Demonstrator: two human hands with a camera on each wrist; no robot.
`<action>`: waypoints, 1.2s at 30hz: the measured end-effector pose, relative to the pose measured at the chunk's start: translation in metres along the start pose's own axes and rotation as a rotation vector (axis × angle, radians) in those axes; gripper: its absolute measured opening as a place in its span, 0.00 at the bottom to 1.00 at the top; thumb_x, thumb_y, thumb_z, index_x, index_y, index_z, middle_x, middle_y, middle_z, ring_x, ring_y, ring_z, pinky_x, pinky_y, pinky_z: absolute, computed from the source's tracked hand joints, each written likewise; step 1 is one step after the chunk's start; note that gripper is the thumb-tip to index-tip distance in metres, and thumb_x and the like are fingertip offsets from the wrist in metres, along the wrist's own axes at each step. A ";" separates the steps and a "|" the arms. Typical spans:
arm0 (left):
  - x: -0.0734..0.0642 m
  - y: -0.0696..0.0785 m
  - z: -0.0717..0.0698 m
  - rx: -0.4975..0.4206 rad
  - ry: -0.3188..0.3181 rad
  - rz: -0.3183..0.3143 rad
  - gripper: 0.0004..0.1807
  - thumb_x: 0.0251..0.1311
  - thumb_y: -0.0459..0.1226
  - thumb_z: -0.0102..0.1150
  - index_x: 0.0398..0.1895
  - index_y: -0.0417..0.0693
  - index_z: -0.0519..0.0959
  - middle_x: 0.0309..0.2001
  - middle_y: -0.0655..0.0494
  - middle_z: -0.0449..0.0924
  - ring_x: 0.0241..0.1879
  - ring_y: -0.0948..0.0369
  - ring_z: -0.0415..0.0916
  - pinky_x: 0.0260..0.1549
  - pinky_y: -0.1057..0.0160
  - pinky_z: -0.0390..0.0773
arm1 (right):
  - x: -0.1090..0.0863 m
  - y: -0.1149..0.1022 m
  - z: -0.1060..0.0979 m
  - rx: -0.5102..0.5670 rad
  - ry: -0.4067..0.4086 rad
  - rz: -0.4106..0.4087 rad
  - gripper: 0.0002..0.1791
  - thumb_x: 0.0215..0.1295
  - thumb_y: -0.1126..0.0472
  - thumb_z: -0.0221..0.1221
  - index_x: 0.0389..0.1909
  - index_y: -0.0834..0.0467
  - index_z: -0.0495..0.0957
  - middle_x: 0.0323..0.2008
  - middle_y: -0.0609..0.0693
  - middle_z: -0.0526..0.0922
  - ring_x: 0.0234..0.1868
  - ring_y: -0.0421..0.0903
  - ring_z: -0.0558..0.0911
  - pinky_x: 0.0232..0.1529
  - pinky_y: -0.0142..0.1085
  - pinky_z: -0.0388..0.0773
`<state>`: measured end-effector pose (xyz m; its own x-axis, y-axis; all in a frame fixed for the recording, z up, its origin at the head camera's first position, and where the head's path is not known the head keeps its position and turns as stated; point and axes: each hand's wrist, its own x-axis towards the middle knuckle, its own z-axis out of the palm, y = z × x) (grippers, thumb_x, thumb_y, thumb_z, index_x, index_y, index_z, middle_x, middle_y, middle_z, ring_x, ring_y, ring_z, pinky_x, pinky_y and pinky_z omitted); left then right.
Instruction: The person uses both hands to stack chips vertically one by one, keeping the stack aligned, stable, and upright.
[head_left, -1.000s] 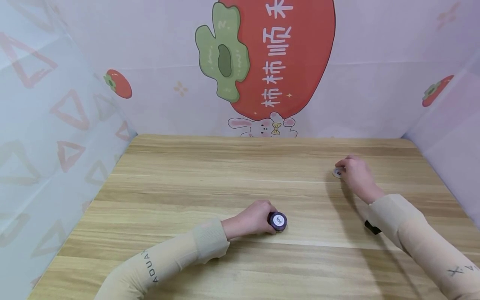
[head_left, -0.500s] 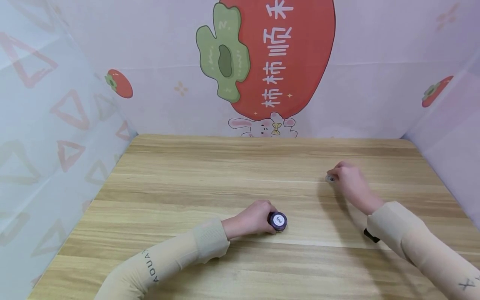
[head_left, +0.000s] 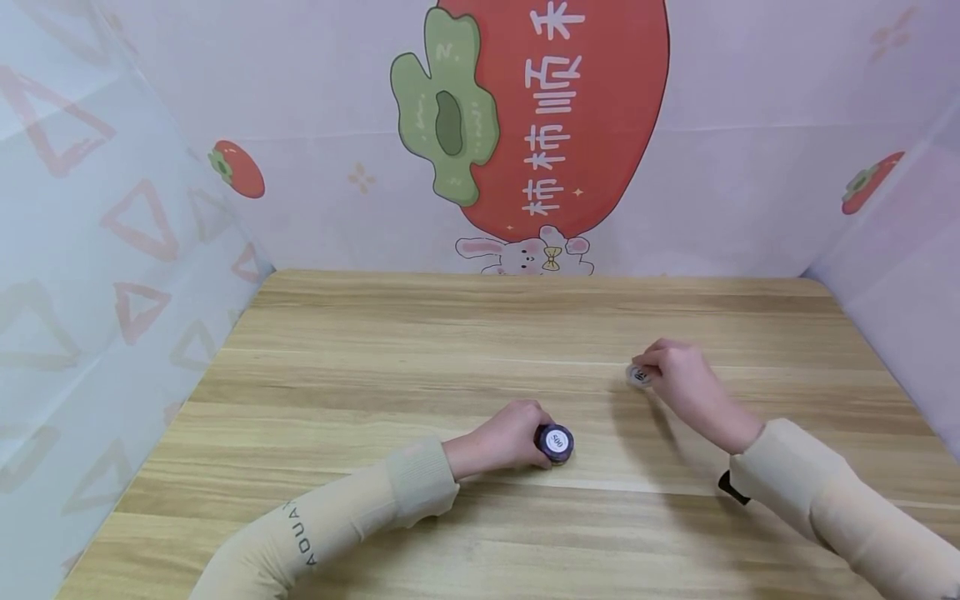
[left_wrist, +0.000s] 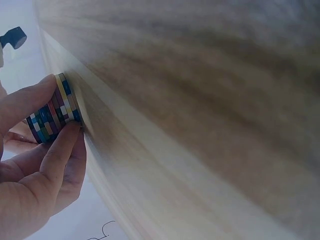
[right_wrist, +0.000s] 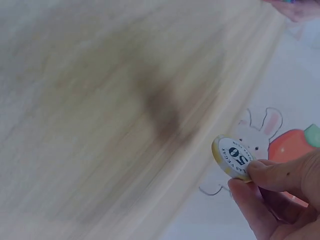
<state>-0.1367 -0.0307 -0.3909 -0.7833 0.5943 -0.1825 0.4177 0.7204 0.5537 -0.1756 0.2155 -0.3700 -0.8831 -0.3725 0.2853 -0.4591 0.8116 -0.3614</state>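
Note:
A stack of poker chips (head_left: 557,443) in several colours stands on the wooden table, its dark top chip marked 500. My left hand (head_left: 504,438) grips this stack from the left; in the left wrist view the thumb and fingers curl round the layered chips (left_wrist: 54,111). Up and to the right of the stack, my right hand (head_left: 686,392) pinches a single poker chip (head_left: 640,376) above the table. The right wrist view shows that chip (right_wrist: 233,157) pale with a yellow edge and the number 50, held at its rim between thumb and fingers.
The wooden table (head_left: 420,333) reaches back to a printed wall (head_left: 315,208) with a big persimmon picture. Another patterned wall (head_left: 135,275) rises along the left side. A black wrist-camera piece (head_left: 733,488) shows beneath the right sleeve.
My right hand has moved left and nearer with the pinched chip, toward the stack. The left hand and the stack have stayed in place.

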 end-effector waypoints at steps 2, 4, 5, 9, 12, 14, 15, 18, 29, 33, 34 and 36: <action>0.000 0.000 0.001 0.001 0.001 0.000 0.19 0.37 0.36 0.74 0.37 0.42 0.81 0.32 0.60 0.75 0.35 0.68 0.69 0.40 0.73 0.69 | -0.001 -0.005 0.000 0.008 0.012 -0.017 0.10 0.47 0.80 0.57 0.31 0.70 0.82 0.29 0.58 0.81 0.31 0.53 0.81 0.30 0.42 0.78; 0.000 -0.001 0.001 0.002 0.003 0.002 0.19 0.37 0.36 0.74 0.37 0.42 0.82 0.32 0.60 0.76 0.35 0.68 0.69 0.40 0.73 0.69 | -0.002 -0.009 0.000 0.013 0.014 -0.017 0.09 0.47 0.79 0.59 0.30 0.69 0.82 0.29 0.57 0.81 0.31 0.52 0.81 0.30 0.41 0.78; 0.000 -0.001 0.001 0.002 0.004 0.002 0.19 0.37 0.36 0.74 0.37 0.42 0.82 0.32 0.60 0.76 0.35 0.68 0.69 0.40 0.73 0.69 | -0.003 -0.011 0.000 0.020 0.007 -0.011 0.09 0.47 0.78 0.59 0.30 0.68 0.82 0.29 0.57 0.81 0.31 0.52 0.81 0.29 0.40 0.78; 0.000 -0.001 0.002 0.004 0.002 0.001 0.19 0.37 0.36 0.74 0.36 0.42 0.82 0.32 0.60 0.76 0.35 0.67 0.69 0.40 0.72 0.69 | -0.003 -0.017 0.001 0.044 -0.035 0.024 0.08 0.48 0.76 0.61 0.32 0.66 0.83 0.31 0.56 0.82 0.32 0.51 0.81 0.30 0.40 0.78; 0.000 -0.001 0.002 -0.001 -0.002 -0.007 0.19 0.37 0.36 0.74 0.37 0.42 0.81 0.33 0.60 0.76 0.36 0.67 0.69 0.41 0.72 0.69 | -0.003 -0.021 0.000 0.072 -0.051 0.029 0.08 0.48 0.76 0.61 0.31 0.66 0.83 0.31 0.56 0.82 0.32 0.51 0.81 0.30 0.39 0.78; 0.000 -0.001 0.002 -0.005 -0.005 -0.011 0.20 0.37 0.36 0.74 0.37 0.42 0.81 0.33 0.60 0.76 0.36 0.67 0.69 0.41 0.72 0.69 | -0.002 -0.023 0.001 0.089 -0.047 0.021 0.08 0.48 0.76 0.61 0.30 0.65 0.83 0.31 0.55 0.83 0.32 0.50 0.81 0.30 0.39 0.78; 0.000 -0.001 0.001 -0.005 -0.005 -0.012 0.20 0.37 0.36 0.74 0.38 0.42 0.81 0.33 0.60 0.76 0.36 0.67 0.69 0.41 0.72 0.69 | -0.002 -0.024 0.001 0.100 -0.047 0.021 0.08 0.47 0.76 0.62 0.30 0.65 0.83 0.30 0.55 0.83 0.31 0.50 0.81 0.30 0.39 0.78; 0.000 0.000 0.001 -0.003 -0.006 -0.014 0.20 0.37 0.36 0.74 0.38 0.42 0.81 0.33 0.60 0.75 0.36 0.67 0.69 0.41 0.72 0.69 | -0.002 -0.028 0.001 0.149 -0.064 0.042 0.08 0.47 0.75 0.62 0.30 0.64 0.83 0.31 0.55 0.83 0.32 0.50 0.81 0.29 0.38 0.78; 0.001 0.000 0.001 0.001 -0.011 -0.021 0.19 0.37 0.36 0.74 0.37 0.42 0.82 0.32 0.61 0.75 0.35 0.68 0.69 0.40 0.72 0.69 | -0.003 -0.043 -0.001 0.314 -0.129 0.117 0.08 0.50 0.73 0.61 0.32 0.63 0.83 0.33 0.55 0.83 0.34 0.49 0.82 0.29 0.31 0.76; 0.001 -0.001 0.001 -0.005 -0.009 -0.014 0.19 0.37 0.36 0.74 0.37 0.42 0.82 0.32 0.61 0.75 0.35 0.68 0.69 0.40 0.73 0.69 | -0.004 -0.050 0.000 0.377 -0.172 0.159 0.07 0.51 0.72 0.61 0.33 0.64 0.83 0.34 0.57 0.83 0.31 0.47 0.82 0.27 0.29 0.76; 0.001 -0.001 0.001 -0.004 -0.008 -0.010 0.19 0.37 0.36 0.74 0.37 0.42 0.82 0.32 0.61 0.75 0.35 0.68 0.69 0.39 0.73 0.69 | -0.005 -0.051 0.001 0.397 -0.189 0.176 0.07 0.52 0.71 0.61 0.34 0.64 0.83 0.34 0.57 0.83 0.31 0.46 0.82 0.26 0.29 0.76; 0.001 -0.001 0.001 0.000 -0.007 -0.002 0.19 0.37 0.36 0.74 0.36 0.43 0.82 0.31 0.61 0.75 0.35 0.68 0.69 0.39 0.73 0.69 | -0.005 -0.053 0.004 0.440 -0.225 0.219 0.07 0.53 0.71 0.61 0.34 0.64 0.83 0.35 0.58 0.83 0.29 0.45 0.82 0.26 0.29 0.76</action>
<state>-0.1375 -0.0305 -0.3927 -0.7811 0.5951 -0.1893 0.4158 0.7218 0.5533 -0.1471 0.1728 -0.3562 -0.9396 -0.3419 -0.0184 -0.2161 0.6337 -0.7428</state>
